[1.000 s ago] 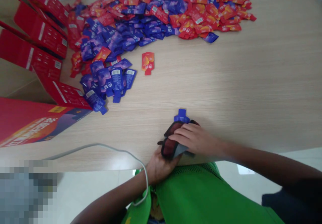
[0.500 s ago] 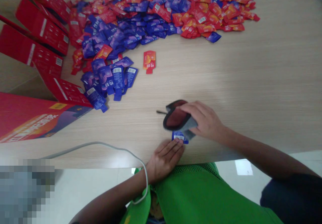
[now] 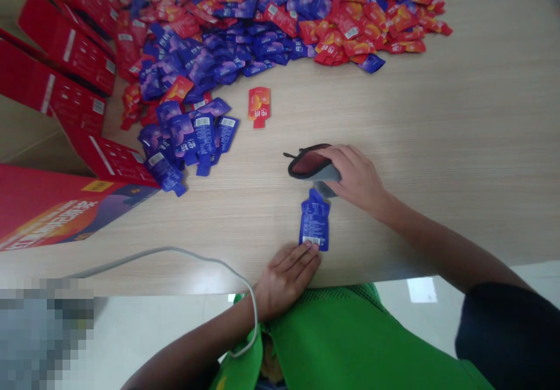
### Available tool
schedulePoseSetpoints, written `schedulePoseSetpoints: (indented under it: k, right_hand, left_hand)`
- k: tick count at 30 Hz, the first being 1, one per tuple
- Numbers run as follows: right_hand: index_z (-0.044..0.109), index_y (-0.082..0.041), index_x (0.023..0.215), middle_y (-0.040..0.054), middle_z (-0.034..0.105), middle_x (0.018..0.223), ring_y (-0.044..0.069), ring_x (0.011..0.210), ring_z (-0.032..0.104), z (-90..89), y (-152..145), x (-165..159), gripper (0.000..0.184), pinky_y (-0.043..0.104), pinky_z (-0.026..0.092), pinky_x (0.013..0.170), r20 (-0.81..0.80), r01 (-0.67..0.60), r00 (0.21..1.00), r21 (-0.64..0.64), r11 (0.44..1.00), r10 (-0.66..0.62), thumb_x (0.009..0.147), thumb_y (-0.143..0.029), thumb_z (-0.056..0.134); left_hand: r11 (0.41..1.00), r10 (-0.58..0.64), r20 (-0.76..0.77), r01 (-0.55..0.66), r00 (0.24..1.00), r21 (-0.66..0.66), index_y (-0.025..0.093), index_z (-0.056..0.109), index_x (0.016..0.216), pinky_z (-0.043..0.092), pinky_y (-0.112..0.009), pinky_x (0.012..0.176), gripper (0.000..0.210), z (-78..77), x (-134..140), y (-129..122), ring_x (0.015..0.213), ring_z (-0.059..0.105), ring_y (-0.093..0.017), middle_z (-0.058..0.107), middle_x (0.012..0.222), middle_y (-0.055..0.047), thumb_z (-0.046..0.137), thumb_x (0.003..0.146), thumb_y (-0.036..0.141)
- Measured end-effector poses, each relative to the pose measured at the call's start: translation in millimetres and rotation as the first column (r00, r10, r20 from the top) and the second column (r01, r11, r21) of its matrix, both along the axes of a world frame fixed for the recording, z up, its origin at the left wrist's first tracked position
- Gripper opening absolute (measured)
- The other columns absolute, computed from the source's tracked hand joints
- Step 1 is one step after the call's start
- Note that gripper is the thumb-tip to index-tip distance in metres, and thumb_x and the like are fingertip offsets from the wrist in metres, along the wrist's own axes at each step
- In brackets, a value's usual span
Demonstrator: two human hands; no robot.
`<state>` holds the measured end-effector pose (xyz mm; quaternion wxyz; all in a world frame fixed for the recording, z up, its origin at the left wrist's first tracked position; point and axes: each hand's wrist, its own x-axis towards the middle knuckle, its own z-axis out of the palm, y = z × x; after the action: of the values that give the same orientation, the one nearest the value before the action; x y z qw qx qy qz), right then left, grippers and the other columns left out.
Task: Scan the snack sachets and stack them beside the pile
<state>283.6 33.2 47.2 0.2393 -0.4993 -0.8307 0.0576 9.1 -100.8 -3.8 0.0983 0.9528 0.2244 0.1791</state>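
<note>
My left hand (image 3: 292, 273) lies flat near the table's front edge, its fingers stretched out and fingertips pressing on the lower end of a blue sachet (image 3: 315, 218). The sachet lies back side up, its barcode end under my fingertips and its narrow spout end pointing away from me. My right hand (image 3: 356, 180) is closed on a grey cloth-like pouch (image 3: 326, 174) with a black rim, a reddish-brown inside and a thin dark cord end. I cannot tell exactly what it is. Its grey lower part is right by the sachet's spout end.
A heap of blue and red sachets (image 3: 262, 34) spreads along the back. A smaller cluster of blue sachets (image 3: 184, 136) lies at left, and one red sachet (image 3: 259, 107) lies apart. Red boxes (image 3: 65, 45) stand at far left. A grey cable (image 3: 168, 249) crosses the front edge.
My right hand has moved away from me with the grey pouch, from over the sachet's middle to its spout end, uncovering most of the sachet. My left hand has stayed in place.
</note>
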Motion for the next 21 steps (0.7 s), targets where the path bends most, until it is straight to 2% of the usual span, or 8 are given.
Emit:
schedulePoseSetpoints:
  k: [2,4,6,8,12,16,19,21]
  right_hand:
    - [0.054,-0.022,0.145,0.0136,0.068,0.134,0.033,0.12,0.061,9.7,-25,-7,0.052,0.048,0.05,0.103,-0.088,-0.049,0.995,0.015,0.999,0.05,0.094,-0.028,0.064]
    - [0.056,-0.022,0.143,0.0124,0.07,0.131,0.03,0.116,0.063,9.8,-57,-18,0.047,0.044,0.052,0.098,-0.069,-0.217,0.975,-0.049,0.975,0.213,0.097,-0.03,0.061]
    - [0.06,-0.023,0.138,0.0097,0.072,0.127,0.027,0.109,0.065,0.0,-82,-28,0.04,0.042,0.052,0.096,0.006,-0.323,0.945,-0.145,0.935,0.327,0.099,-0.026,0.058]
    - [0.063,-0.022,0.133,0.0088,0.073,0.124,0.026,0.108,0.064,-15.4,-88,-33,0.036,0.042,0.052,0.095,0.043,-0.34,0.933,-0.208,0.917,0.356,0.098,-0.024,0.061]
    - [0.062,-0.019,0.135,0.0117,0.07,0.128,0.03,0.116,0.062,-37.2,-45,-23,0.045,0.045,0.051,0.099,0.076,-0.281,0.951,-0.192,0.94,0.3,0.092,-0.026,0.071]
    - [0.06,-0.02,0.14,0.0133,0.069,0.132,0.033,0.118,0.061,-19.6,7,0,0.051,0.048,0.051,0.101,0.115,-0.085,0.989,-0.093,0.992,0.096,0.09,-0.02,0.07]
    - [0.057,-0.021,0.143,0.0133,0.068,0.132,0.033,0.119,0.062,8.2,0,4,0.05,0.05,0.05,0.103,-0.057,0.051,0.997,0.046,0.998,-0.048,0.093,-0.025,0.065]
    - [0.055,-0.021,0.145,0.0131,0.069,0.13,0.032,0.117,0.063,19.0,-29,-5,0.05,0.048,0.052,0.1,-0.153,0.027,0.988,0.081,0.996,-0.015,0.096,-0.031,0.061]
  left_hand:
    - [1.0,0.003,0.008,-0.003,1.0,-0.019,0.013,0.063,0.141,0.05,-0.041,0.118,0.034,-1.7,-1,-1,0.141,0.058,-0.024,0.065,0.148,-0.01,0.052,0.108,0.015]
    - [0.999,0.02,0.016,-0.019,1.0,-0.046,0.015,0.065,0.138,0.055,-0.038,0.111,0.032,-3.0,-2,-2,0.127,0.068,-0.022,0.073,0.135,-0.009,0.053,0.108,0.014]
    - [0.997,0.032,0.018,-0.03,0.999,-0.075,0.017,0.067,0.135,0.06,-0.035,0.102,0.032,-3.3,-3,-3,0.11,0.075,-0.019,0.078,0.122,-0.006,0.051,0.107,0.012]
    - [0.996,0.018,0.009,-0.017,1.0,-0.086,0.016,0.065,0.137,0.06,-0.035,0.102,0.034,-2.4,-4,-3,0.111,0.074,-0.019,0.077,0.127,-0.007,0.048,0.108,0.012]
    - [0.999,-0.019,-0.01,0.018,1.0,-0.045,0.011,0.062,0.142,0.05,-0.042,0.118,0.036,0.7,-4,-2,0.142,0.057,-0.025,0.062,0.151,-0.011,0.048,0.109,0.013]
    - [0.999,-0.007,-0.012,0.007,1.0,-0.035,0.012,0.062,0.142,0.048,-0.042,0.121,0.035,1.3,-3,-1,0.147,0.052,-0.024,0.059,0.154,-0.01,0.05,0.11,0.015]
    - [0.999,-0.001,0.002,0.001,1.0,-0.038,0.012,0.062,0.142,0.048,-0.041,0.121,0.034,-1.1,-3,-2,0.146,0.053,-0.024,0.061,0.153,-0.01,0.05,0.11,0.016]
    - [0.999,-0.001,0.001,0.001,1.0,-0.049,0.013,0.062,0.142,0.05,-0.041,0.119,0.035,-4.0,-3,-3,0.142,0.057,-0.024,0.064,0.149,-0.011,0.051,0.109,0.016]
